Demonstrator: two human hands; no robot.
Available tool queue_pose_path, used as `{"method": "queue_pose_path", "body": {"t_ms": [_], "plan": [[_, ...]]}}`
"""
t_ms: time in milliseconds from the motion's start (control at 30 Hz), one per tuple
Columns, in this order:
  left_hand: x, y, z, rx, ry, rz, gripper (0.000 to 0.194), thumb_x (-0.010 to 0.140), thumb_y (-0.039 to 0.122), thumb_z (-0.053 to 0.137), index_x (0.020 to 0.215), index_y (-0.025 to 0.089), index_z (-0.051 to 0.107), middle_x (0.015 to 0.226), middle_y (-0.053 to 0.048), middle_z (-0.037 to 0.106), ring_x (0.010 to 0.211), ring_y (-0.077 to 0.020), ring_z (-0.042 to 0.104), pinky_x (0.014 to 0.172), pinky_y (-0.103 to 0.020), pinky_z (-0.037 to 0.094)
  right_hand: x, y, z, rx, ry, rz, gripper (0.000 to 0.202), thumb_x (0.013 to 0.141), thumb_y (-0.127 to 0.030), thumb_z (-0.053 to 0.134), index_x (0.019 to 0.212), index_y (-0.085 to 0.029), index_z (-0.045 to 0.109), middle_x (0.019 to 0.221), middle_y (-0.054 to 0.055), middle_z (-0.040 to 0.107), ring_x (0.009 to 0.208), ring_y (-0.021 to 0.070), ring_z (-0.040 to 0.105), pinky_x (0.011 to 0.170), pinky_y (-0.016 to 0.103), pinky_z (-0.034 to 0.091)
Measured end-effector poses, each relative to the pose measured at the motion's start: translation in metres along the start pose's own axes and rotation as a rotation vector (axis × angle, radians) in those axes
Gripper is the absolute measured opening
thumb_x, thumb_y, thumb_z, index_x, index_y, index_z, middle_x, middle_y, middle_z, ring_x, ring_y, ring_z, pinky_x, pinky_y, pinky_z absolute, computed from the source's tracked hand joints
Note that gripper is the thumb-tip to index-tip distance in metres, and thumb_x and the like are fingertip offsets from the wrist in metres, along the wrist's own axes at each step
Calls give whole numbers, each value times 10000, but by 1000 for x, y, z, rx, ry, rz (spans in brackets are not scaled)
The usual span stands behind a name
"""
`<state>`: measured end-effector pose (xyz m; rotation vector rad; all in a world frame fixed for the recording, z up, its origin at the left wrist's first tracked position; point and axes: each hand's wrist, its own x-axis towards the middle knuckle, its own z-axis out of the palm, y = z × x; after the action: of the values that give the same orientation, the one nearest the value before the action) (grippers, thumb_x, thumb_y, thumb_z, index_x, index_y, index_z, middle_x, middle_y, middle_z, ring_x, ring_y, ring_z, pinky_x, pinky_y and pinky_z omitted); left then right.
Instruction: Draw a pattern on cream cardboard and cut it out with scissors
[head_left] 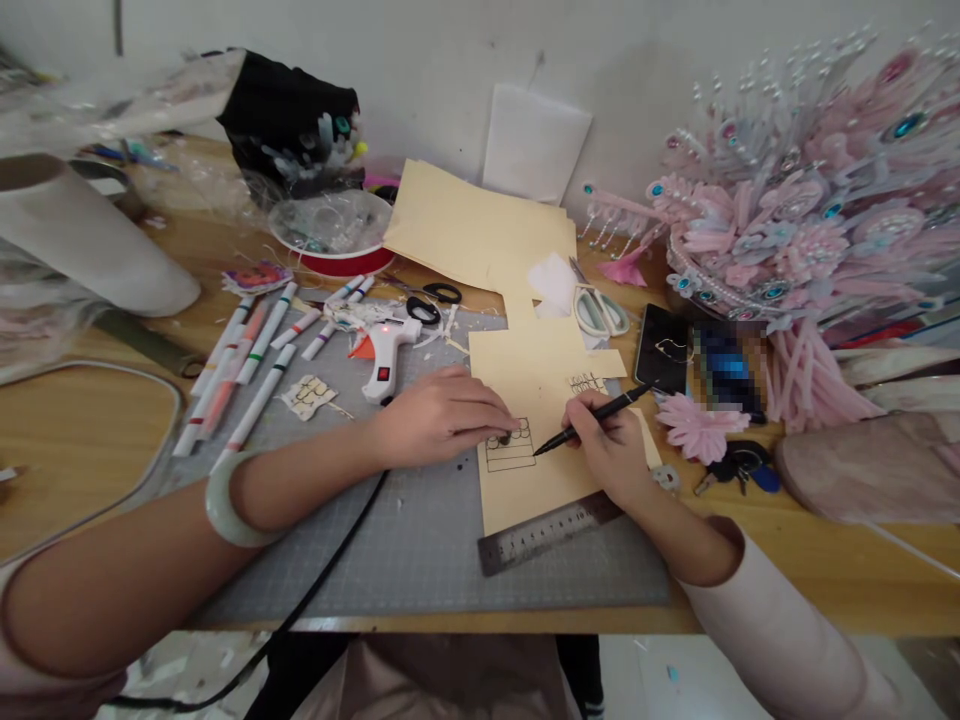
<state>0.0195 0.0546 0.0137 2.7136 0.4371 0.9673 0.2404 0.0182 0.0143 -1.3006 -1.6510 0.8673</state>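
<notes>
My right hand (611,448) grips a black marker pen (589,418), its tip touching a tan sheet of card (517,370). Under the tip is a drawn rectangle (511,462) with horizontal lines and a row of scallops. My left hand (442,415) rests flat on the card's left part, fingers stretched towards the drawing and covering some of it. A small dark spot shows by its fingertips; I cannot tell what it is. Along the card's lower edge lies a steel ruler (551,532), close below my right hand. A scalloped card piece (587,384) lies just beyond that hand.
A grey cutting mat (427,550) covers the table's middle. Left are a glue gun (390,355), several markers (259,400) and black-handled scissors (424,308). Behind are stacked card sheets (480,225); right are pale-handled scissors (600,312), a phone (660,345), keys (739,465) and a pink headdress (795,220).
</notes>
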Motion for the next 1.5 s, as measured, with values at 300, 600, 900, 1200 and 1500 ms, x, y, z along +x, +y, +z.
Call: {"method": "queue_pose_path", "body": {"t_ms": [300,600,900,1200,1500], "plan": [[0,-1,1,3,-5,16,174,903,177,483,980,186,639,929,-32,708,840,-129,638,723,-264,404,-2,0,0,-43,-38,-67,258,833,-255,467,589,-181,504,498,-42,475,468,84,448,454,204,345],[3,2,3,27,-4,5,217,936,237,429,981,186,635,901,-29,709,827,-121,638,706,-260,398,-6,-3,0,-110,-66,-136,247,837,-243,465,600,-181,499,518,-37,471,497,90,451,480,210,352],[2,2,4,51,-8,28,221,935,226,429,964,185,645,880,-26,702,810,-118,630,708,-263,394,-8,-9,1,-165,-81,-183,246,826,-227,458,585,-185,485,497,-39,452,473,88,429,464,211,340],[2,1,4,-13,-3,20,181,906,191,479,957,177,652,906,-28,705,825,-130,632,729,-270,416,-10,-8,3,-228,-122,-272,209,835,-202,472,638,-181,539,548,-22,528,506,98,487,484,213,371],[2,1,4,-14,-45,-22,218,921,202,443,965,184,656,911,-31,710,825,-132,632,746,-274,422,-20,-11,1,-341,-327,-560,181,859,-192,496,989,-192,622,855,51,712,745,138,665,666,236,519]]}}
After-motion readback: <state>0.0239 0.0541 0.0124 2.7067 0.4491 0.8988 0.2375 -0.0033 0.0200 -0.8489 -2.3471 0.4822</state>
